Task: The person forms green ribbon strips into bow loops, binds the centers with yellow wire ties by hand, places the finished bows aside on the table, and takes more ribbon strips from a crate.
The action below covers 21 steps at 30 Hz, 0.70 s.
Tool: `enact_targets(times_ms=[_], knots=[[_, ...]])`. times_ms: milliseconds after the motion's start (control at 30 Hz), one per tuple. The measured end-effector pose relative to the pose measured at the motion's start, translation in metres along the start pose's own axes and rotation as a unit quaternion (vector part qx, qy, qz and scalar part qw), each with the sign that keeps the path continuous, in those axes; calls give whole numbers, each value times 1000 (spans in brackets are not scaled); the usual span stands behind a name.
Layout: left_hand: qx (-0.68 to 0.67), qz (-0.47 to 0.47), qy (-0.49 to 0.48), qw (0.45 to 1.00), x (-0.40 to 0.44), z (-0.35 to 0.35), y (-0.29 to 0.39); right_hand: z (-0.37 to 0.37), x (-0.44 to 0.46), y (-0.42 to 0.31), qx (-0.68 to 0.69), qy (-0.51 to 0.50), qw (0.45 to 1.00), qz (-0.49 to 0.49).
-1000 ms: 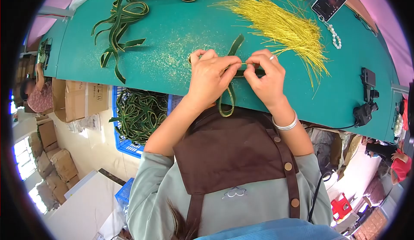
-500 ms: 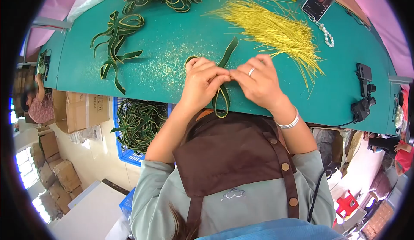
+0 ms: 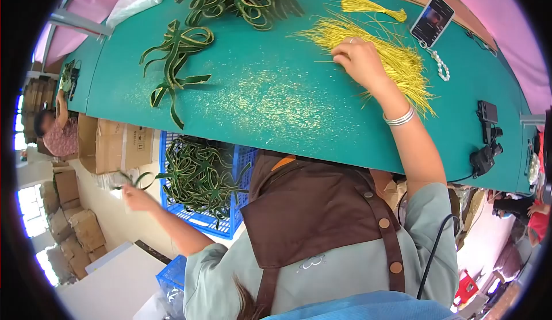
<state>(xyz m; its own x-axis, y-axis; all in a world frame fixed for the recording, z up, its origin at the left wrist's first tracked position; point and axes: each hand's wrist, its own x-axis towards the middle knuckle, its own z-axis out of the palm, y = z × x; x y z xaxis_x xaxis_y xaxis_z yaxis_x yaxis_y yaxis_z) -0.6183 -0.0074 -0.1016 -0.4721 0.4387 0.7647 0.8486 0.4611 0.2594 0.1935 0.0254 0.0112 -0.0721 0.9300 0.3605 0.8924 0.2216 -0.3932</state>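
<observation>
Hands (image 3: 362, 64) that met over the worktop (image 3: 471, 84) half a second ago are now far apart, each at a different thing. The left hand (image 3: 140, 200), blurred by motion, has swung down past the worktop's edge and out over the floor, its fingers closed around a looped green ribbon (image 3: 135, 182) with a pale edge, just left of the blue basket (image 3: 198, 221) and its heap of similar ribbons (image 3: 198, 168). The right hand has reached across to the loose gold wire (image 3: 402, 70), thumb and fingertips drawn close at the bundle's edge; whether they grip a strand cannot be told. The split suggests that work on the piece over the worktop has paused or ended, leaving only gold flecks (image 3: 270, 104) where it was held. Another looped ribbon (image 3: 173, 61) lies alone on the worktop, well apart from both hands.

Readable writing is scarce. A cardboard box (image 3: 118, 147) bears dark printed marks, too small to make out; the phone (image 3: 432, 20) (lit, with beads attached) shows a picture and tiny, illegible text. A pale outlined emblem (image 3: 313, 261) marks the wearer's shirt, and no brand can be read.
</observation>
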Motion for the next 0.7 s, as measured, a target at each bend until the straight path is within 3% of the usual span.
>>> enact_targets(times_ms=[33,67,100,133,167,233,300,333,400,433,500,533,600,700], knots=[[-4,28,6,1000,-35,9,0,5,3,-6,-39,-30,999,0],[7,-28,-115,993,-69,35,-30,10,5,-10,-33,-32,999,-10],[27,17,-149,988,-107,62,-55,13,6,-10,-38,-45,998,8],[-39,8,-244,969,-132,77,-60,17,7,-11,-41,-59,997,24],[-49,-47,-286,956,-140,63,-24,19,9,-9,-57,-79,995,20],[33,-26,-157,987,-118,11,90,19,12,-11,-68,-97,993,2],[-87,35,-68,993,-75,3,155,13,9,-16,-97,-82,991,-29],[-169,43,-81,981,-51,-18,205,11,9,-17,-97,-84,991,-39],[-285,163,-157,932,-11,-38,272,10,5,-19,43,-19,999,-27],[-334,200,-209,897,2,-41,300,5,1,-27,42,-21,999,-28],[-279,372,-219,858,16,-19,326,-7,-8,-51,207,-70,966,139],[-284,375,-221,854,20,-12,333,-10,-16,-55,204,-66,966,145],[-288,343,-432,783,31,0,343,-16,-33,-60,265,-28,951,157],[-258,356,-444,781,33,-44,351,-37,-65,-51,249,0,944,216]])
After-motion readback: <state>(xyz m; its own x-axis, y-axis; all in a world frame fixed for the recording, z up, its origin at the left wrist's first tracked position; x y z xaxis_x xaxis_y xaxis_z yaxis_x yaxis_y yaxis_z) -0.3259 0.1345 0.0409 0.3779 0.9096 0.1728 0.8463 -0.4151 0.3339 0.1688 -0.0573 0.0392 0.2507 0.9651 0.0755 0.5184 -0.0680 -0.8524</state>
